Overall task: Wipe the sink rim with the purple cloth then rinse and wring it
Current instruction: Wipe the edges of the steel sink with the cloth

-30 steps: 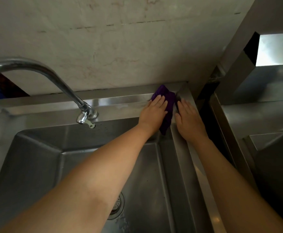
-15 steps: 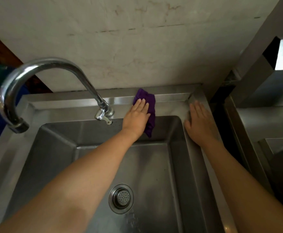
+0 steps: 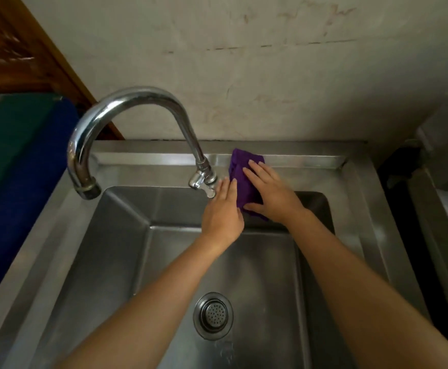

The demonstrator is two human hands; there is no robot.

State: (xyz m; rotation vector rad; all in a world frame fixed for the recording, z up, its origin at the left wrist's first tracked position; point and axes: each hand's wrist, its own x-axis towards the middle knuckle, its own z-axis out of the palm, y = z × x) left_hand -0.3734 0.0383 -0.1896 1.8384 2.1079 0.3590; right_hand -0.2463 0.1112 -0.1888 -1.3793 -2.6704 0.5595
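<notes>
The purple cloth lies folded on the back rim of the steel sink, just right of the faucet base, and hangs a little over the basin's edge. My right hand presses flat on top of it, fingers spread, covering its lower half. My left hand rests beside the cloth on its left, fingers straight and close together, their tips next to the small faucet lever. It holds nothing.
A curved chrome faucet arches up and left over the basin, spout at the left. The drain strainer sits in the basin floor. A stained wall runs behind the sink; another steel unit stands on the right.
The cloth slid left along the back rim from the right corner to the faucet base. My left hand came off it, and my right hand moved from the right rim onto it.
</notes>
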